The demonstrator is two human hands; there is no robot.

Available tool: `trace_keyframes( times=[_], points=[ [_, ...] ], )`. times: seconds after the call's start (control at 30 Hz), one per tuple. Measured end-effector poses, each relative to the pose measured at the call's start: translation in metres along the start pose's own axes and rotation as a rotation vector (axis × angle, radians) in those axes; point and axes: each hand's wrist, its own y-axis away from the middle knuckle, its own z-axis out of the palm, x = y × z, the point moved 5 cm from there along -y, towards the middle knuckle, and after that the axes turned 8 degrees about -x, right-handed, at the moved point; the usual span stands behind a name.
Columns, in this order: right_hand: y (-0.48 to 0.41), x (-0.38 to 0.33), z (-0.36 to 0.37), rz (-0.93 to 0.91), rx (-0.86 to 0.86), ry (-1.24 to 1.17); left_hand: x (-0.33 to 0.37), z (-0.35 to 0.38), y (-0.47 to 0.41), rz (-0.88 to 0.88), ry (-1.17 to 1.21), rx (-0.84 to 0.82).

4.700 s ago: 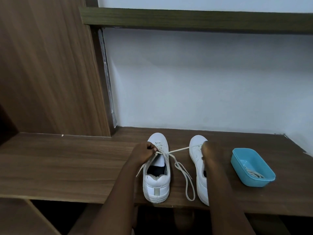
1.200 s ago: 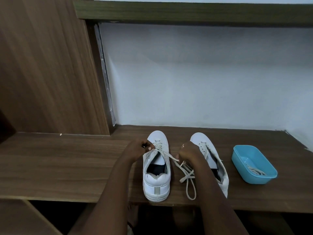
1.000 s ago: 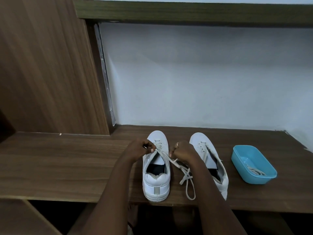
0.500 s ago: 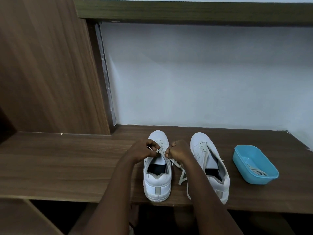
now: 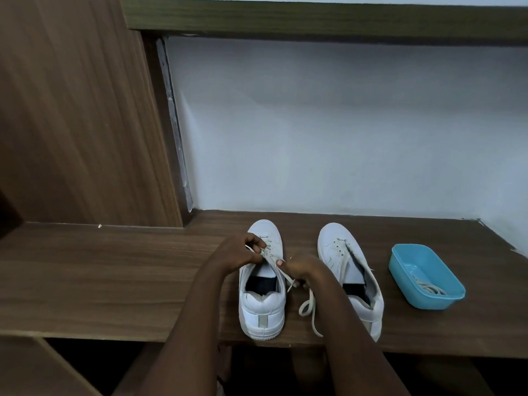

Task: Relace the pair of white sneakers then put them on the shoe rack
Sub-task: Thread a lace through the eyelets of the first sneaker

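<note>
The left sneaker stands upright, heel toward the person, at the front edge of the wooden shelf in the lower middle of the frame, and the work is on its upper eyelets. A moment ago both hands were bunched together over the tongue; now the right hand has slid down and to the right, fingers curled round the lace, drawing it out of the eyelets, while the left hand pinches the other end at the eyelet row. The slack loop lying between the shoes looks smaller, so I judge another crossing is being pulled snug. The right sneaker, just beside, leans open and seems barely laced. Further right, a blue plastic tub holds a second lace. No brand or writing is legible anywhere; the heel shows only a plain grey tab.
</note>
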Motion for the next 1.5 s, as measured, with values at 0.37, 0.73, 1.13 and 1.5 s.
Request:
trace_keyframes(
  times=[0.37, 0.73, 1.13, 1.5],
  points=[
    [-0.011, -0.007, 0.026, -0.008, 0.033, -0.845, 0.003, 0.002, 0.000, -0.012, -0.026, 0.006],
    [0.002, -0.006, 0.003, -0.093, 0.267, -1.358, 0.007, 0.002, -0.003, -0.006, -0.076, 0.024],
    [0.020, -0.021, -0.031, -0.303, 0.561, -1.134, 0.032, 0.015, -0.012, 0.119, 0.003, 0.166],
    [0.020, -0.003, -0.046, -0.264, 0.542, -1.071, 0.038, 0.034, -0.023, 0.112, 0.188, 0.177]
  ],
)
